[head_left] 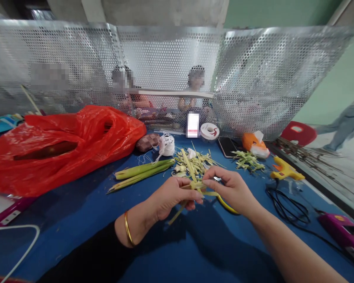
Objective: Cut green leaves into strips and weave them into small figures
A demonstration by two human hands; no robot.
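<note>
Pale green leaf strips [197, 184], folded over one another, are held between my two hands above the blue table. My left hand [172, 196], with a gold bangle at the wrist, pinches the crossing from the left. From the right, the fingertips of my right hand [228, 186] pinch the same strips. One strip end hangs below my left fingers. A yellow curved handle [228, 206] lies under my right hand, its tool mostly covered. Just beyond my hands is a heap of leaf scraps [205, 162], and green leaf stalks [146, 171] lie to the left.
A red plastic bag [106, 133] fills the left. Behind are white string [166, 144], a ribbon spool [209, 131], a phone [226, 147] and a tissue pack [255, 145]. A yellow glue gun [286, 169] with black cord lies right. Perforated metal panels [171, 51] stand behind; people are beyond.
</note>
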